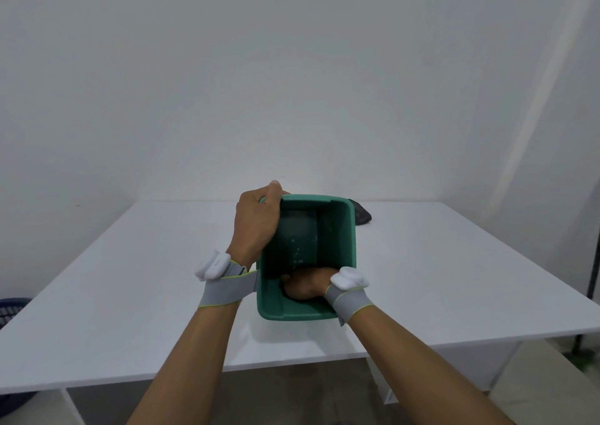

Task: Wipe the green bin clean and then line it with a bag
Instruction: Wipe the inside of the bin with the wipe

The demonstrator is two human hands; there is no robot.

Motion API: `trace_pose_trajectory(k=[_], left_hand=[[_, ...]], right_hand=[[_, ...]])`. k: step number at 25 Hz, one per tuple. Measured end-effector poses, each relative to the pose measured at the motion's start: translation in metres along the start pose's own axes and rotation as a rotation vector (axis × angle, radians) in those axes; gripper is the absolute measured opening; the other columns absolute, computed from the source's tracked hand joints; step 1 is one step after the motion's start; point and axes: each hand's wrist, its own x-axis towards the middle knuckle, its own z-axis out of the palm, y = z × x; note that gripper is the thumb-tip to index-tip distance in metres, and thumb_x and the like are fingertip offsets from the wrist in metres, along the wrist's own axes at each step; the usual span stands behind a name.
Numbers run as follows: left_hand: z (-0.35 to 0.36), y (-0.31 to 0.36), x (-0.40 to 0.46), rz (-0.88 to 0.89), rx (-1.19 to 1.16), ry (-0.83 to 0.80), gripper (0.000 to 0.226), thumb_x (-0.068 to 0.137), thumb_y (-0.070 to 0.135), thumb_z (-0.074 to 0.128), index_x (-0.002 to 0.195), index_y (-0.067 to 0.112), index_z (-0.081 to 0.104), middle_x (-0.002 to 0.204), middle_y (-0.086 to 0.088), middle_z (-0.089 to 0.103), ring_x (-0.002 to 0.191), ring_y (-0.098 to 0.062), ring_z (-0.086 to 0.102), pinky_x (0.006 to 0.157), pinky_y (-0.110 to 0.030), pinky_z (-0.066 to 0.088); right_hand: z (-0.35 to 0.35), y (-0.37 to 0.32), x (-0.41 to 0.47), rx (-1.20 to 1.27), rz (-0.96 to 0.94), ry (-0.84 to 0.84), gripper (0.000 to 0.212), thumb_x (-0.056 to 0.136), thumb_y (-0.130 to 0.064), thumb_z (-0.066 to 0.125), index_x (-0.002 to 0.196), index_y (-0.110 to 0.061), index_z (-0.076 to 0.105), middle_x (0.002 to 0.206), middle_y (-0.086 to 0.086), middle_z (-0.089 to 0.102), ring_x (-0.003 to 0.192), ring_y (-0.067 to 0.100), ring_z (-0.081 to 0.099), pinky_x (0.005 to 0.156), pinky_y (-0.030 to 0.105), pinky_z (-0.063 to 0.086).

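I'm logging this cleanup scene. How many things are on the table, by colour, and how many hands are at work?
Green: 1, the bin
Dark: 1, a bundle behind the bin
Hands: 2, left hand and right hand
Total: 4

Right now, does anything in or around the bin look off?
Mostly normal. The bin stands on the table, left hand gripping its far-left rim, right hand down inside. Pale specks dot the inner wall. A dark bundle lies behind the bin.
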Motion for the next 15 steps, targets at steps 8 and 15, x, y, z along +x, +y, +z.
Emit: trace_pose_trajectory(k=[8,15], left_hand=[[-0.001,0.0,0.006,0.029,0.015,-0.012,0.054,0.109,0.036,0.046,0.084,-0.005,0.07,0.067,0.007,0.057,0.068,-0.013,0.05,0.068,-0.031,0.042],[-0.003,0.0,0.01,0.019,0.008,-0.027,0.055,0.107,0.037,0.046,0.084,-0.011,0.06,0.071,-0.003,0.046,0.068,-0.014,0.042,0.067,-0.032,0.037]], right_hand=[[-0.001,-0.009,-0.081,-0.022,-0.038,-0.019,0.052,0.113,-0.037,0.018,0.154,-0.012,0.038,0.152,0.023,0.047,0.14,0.04,0.045,0.116,0.049,0.033],[0.011,-0.004,-0.135,-0.117,-0.098,0.139,0.092,0.098,-0.076,0.01,0.151,-0.009,0.042,0.151,0.012,0.051,0.133,0.033,0.054,0.111,0.045,0.041]])
